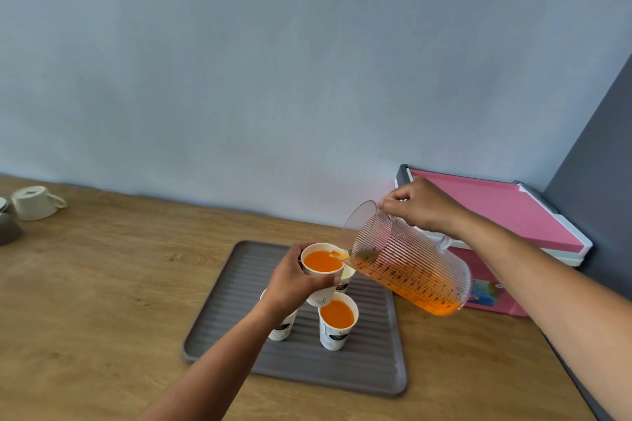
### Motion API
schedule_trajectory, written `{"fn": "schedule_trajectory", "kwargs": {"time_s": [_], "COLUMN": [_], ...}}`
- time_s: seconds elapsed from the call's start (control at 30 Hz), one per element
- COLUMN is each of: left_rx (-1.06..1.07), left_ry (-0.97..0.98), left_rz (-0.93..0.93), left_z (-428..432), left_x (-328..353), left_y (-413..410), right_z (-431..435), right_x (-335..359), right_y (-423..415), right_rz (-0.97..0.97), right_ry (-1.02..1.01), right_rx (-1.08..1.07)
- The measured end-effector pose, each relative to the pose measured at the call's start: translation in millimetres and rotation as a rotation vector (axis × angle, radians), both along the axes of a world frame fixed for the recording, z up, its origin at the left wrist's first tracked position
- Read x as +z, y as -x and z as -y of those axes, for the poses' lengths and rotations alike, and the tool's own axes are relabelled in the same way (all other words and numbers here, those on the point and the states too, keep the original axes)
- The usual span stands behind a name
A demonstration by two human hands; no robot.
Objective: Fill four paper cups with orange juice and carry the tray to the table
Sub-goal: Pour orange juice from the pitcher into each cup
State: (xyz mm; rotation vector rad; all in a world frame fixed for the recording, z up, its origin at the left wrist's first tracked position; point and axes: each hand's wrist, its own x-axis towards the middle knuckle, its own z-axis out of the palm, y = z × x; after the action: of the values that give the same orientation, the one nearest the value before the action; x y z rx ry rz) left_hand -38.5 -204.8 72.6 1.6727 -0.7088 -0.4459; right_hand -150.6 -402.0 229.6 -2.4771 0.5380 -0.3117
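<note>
My left hand holds a white paper cup lifted above the grey ribbed tray; the cup is nearly full of orange juice. My right hand grips the handle of a clear ribbed pitcher, tilted with its spout over the cup's rim and juice running in. A second cup full of juice stands on the tray in front. Another cup is mostly hidden under my left wrist, and a further cup peeks out behind the held one.
The tray lies on a wooden counter against a pale blue wall. A pink box with a white-edged lid stands behind the pitcher at the right. At the far left sit an overturned cream mug and a grey vessel.
</note>
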Motion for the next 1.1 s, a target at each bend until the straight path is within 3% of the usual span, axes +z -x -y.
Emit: {"fn": "schedule_trajectory", "kwargs": {"time_s": [0.23,0.5,0.77,1.1], "left_rx": [0.012,0.032,0.06,0.032], "left_ry": [0.0,-0.009,-0.097,-0.231], "left_rz": [0.029,0.069,0.097,0.041], "left_z": [3,11,13,11], "left_x": [10,7,-13,-59], "left_y": [-14,-40,-81,-117], "right_z": [6,6,14,16], "right_x": [-14,-25,-37,-54], "right_y": [7,10,11,11], "right_rz": [0.151,0.338,0.446,0.427], "right_ry": [-0.23,-0.351,-0.387,-0.378], "right_rx": [-0.12,-0.199,-0.274,-0.35]}}
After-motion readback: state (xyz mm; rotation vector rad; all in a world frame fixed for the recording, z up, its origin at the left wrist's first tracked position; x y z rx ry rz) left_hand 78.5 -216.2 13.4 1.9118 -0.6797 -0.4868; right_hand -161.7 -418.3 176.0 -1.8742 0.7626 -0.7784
